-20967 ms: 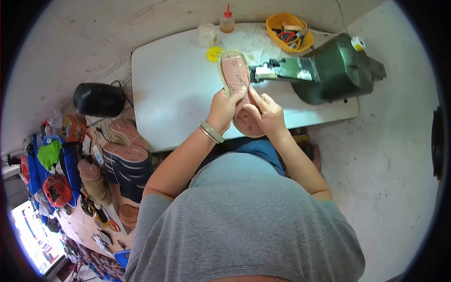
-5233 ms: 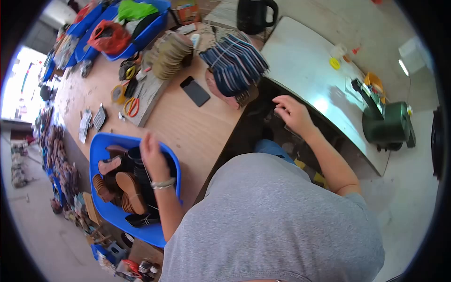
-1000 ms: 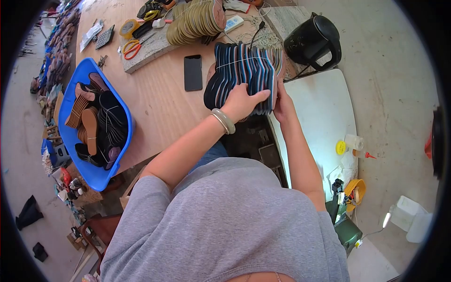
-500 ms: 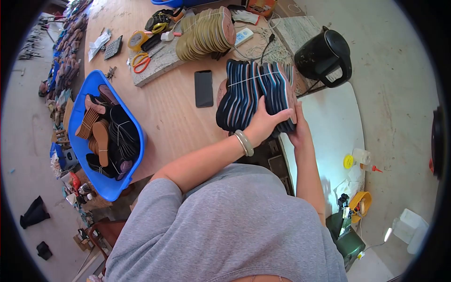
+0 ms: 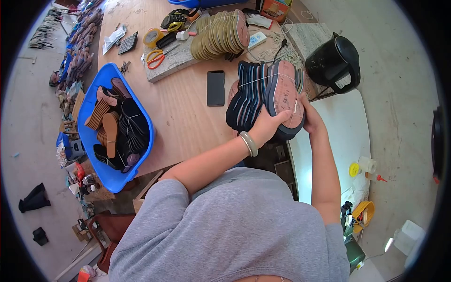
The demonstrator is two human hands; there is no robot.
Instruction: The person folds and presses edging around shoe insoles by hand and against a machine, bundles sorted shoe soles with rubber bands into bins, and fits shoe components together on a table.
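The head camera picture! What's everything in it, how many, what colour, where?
Dark insole bundle: 1, blue-black and pink, centre right
Olive insole bundle: 1, olive, upper centre
Smartphone: 1, black, on wooden table
Scissors: 1, orange, upper left
Tape roll: 1, yellow, beside scissors
Kettle: 1, black, upper right
Tub of soles: 1, blue, left
Calculator: 1, dark grey, upper left
White table: 1, white, right
Basket: 1, yellow, lower right
Machine: 1, green, lower right
Left hand: 1, bare, on bundle's front
Right hand: 1, bare, at bundle's edge
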